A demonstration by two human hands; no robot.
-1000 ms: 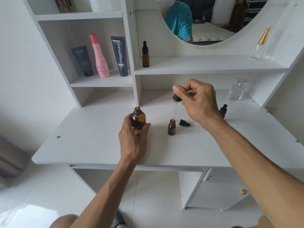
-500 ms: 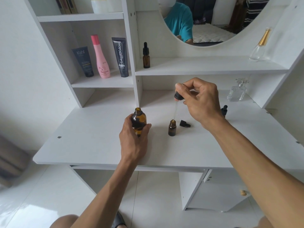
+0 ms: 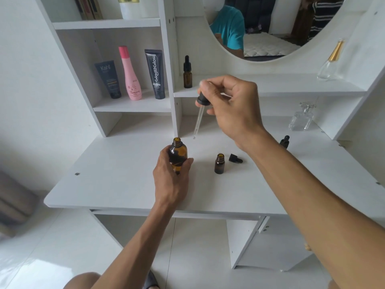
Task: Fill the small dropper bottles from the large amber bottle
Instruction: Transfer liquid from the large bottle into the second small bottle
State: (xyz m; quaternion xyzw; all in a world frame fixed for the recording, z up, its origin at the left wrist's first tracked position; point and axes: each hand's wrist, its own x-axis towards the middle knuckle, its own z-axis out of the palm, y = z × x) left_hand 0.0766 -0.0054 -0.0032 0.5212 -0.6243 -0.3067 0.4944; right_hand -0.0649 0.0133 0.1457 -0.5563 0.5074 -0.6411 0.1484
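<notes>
Lifted off the small bottle [image 3: 219, 163], the dropper [image 3: 199, 113], pinched by the right hand [image 3: 233, 109], nears the left hand [image 3: 170, 178]-gripped amber bottle [image 3: 177, 155]

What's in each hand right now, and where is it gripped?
The left hand grips the large amber bottle round its lower body. The right hand pinches the dropper by its rubber bulb and black collar, glass tube hanging free.
</notes>
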